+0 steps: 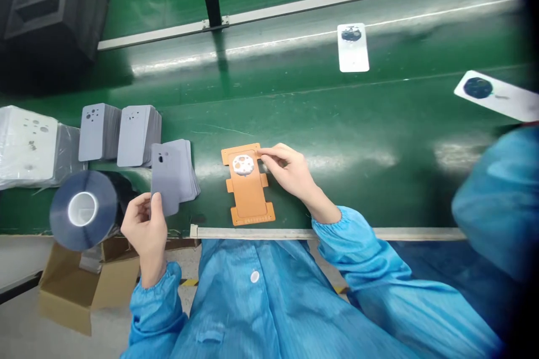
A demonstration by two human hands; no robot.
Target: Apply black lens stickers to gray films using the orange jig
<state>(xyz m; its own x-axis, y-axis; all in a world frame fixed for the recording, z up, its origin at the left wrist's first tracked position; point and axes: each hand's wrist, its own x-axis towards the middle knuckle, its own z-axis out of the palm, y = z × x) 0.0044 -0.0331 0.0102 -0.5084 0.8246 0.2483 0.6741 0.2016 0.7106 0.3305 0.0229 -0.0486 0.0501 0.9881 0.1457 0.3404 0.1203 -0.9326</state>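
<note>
My left hand [145, 230] pinches the lower edge of a thin grey phone back panel [165, 193] with small holes near its top. That panel is held up in front of a fanned stack of grey panels [185, 171]. At the middle of the bench lies an orange phone-shaped fixture [250, 196] with tabs along its sides. A round white piece with holes [243, 164] sits in its upper part. My right hand [288, 171] has thumb and forefinger closed at the fixture's upper right corner; the fingertips partly cover that corner.
Left of the fixture stand two more grey panel stacks [137, 137], a plastic-wrapped stack [29, 148] and a large tape roll [84, 210]. Two white panels [353, 55] lie on the green surface at right. A co-worker's blue sleeve [497, 196] reaches in there. Below is an open cardboard box [67, 291].
</note>
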